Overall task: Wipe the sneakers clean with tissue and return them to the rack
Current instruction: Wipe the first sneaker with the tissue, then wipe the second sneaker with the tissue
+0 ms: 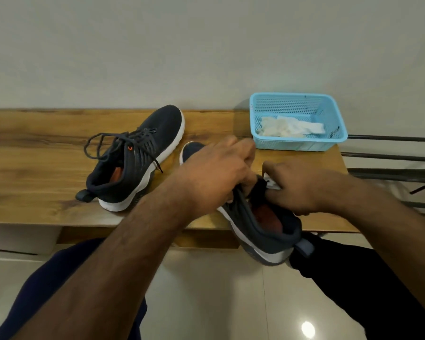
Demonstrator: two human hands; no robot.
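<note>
Looked like someone's home to me, prob an entryway. I saw a low wooden bench (47,148) against a plain wall (206,45), glossy floor tiles (206,290), a metal shoe rack (390,173) right beside it, w/ a blue plastic basket (304,146) on the bench.

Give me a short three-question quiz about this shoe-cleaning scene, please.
1. True or false: the far sneaker lies on the floor.
2. Where is the spare tissue? A) basket B) table C) floor
3. Which hand presses a tissue piece against the near sneaker?

Key: 1 false, it rests on the table. 2 A. 3 the right hand; the left hand steadies the sneaker.
</note>
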